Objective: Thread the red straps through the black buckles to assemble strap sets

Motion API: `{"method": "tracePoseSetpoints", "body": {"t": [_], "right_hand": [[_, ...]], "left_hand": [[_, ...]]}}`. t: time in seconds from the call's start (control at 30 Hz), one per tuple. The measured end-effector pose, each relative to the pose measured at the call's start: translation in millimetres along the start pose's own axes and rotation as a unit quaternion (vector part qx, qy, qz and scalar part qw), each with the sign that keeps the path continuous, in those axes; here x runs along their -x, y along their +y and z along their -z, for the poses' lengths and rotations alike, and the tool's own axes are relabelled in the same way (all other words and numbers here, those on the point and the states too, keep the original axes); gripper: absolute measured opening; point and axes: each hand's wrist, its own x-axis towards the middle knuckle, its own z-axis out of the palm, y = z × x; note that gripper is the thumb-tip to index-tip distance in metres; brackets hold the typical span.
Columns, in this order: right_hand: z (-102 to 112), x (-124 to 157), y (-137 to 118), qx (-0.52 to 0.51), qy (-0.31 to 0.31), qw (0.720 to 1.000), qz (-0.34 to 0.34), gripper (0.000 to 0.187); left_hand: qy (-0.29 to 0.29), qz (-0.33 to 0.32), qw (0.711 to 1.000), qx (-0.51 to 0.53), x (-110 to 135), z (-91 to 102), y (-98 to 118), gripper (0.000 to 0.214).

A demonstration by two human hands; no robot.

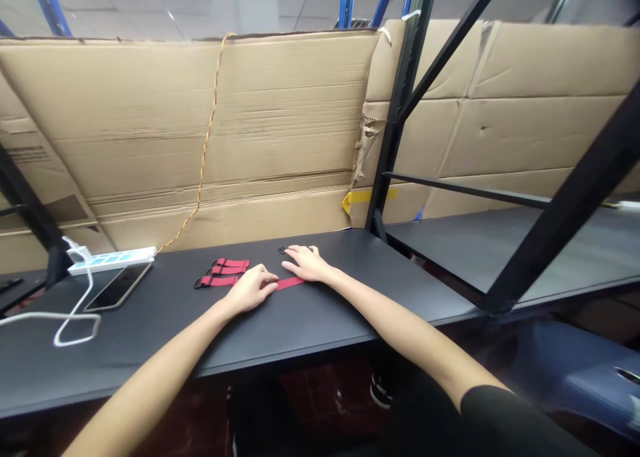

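My left hand lies on a red webbing strap on the black desk, with its fingers together over the strap. My right hand rests just beyond it, fingers spread, on the far part of the same strap. A small black ring shows by my right fingertips. Close to the left of my left hand lie two more red straps with black buckles, side by side and flat. The strap's stretch under my palms is hidden.
At the desk's left stand a white power strip and a dark smartphone, with a white cable looping in front. Cardboard sheets line the back, and black metal shelf uprights rise at the right.
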Motion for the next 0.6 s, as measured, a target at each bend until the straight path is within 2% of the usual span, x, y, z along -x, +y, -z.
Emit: {"method": "tracePoseSetpoints", "body": {"t": [0.07,0.23,0.43,0.5,0.6], "right_hand": [[-3.0,-1.2,-6.1,-0.006,-0.026,0.999,0.029,0.046],[2.1,6.8,-14.7,-0.073,-0.037,0.988,0.128,0.039],[5.3,15.1,-27.9,-0.141,-0.059,0.960,0.235,0.033],[6.6,14.5,-27.4,-0.162,-0.063,0.953,0.247,0.032],[11.0,13.4,-20.9,-0.181,-0.077,0.950,0.242,0.029]], "left_hand": [[0.021,0.007,1.000,-0.009,-0.5,-0.1,-3.1,0.033],[0.069,0.041,0.996,-0.038,-1.2,0.6,-14.3,0.038],[0.013,-0.002,1.000,-0.024,-2.8,6.8,-11.8,0.027],[0.001,-0.005,1.000,-0.025,-3.6,9.7,-9.0,0.026],[0.012,0.005,1.000,-0.025,-3.5,11.4,-8.1,0.024]]}}
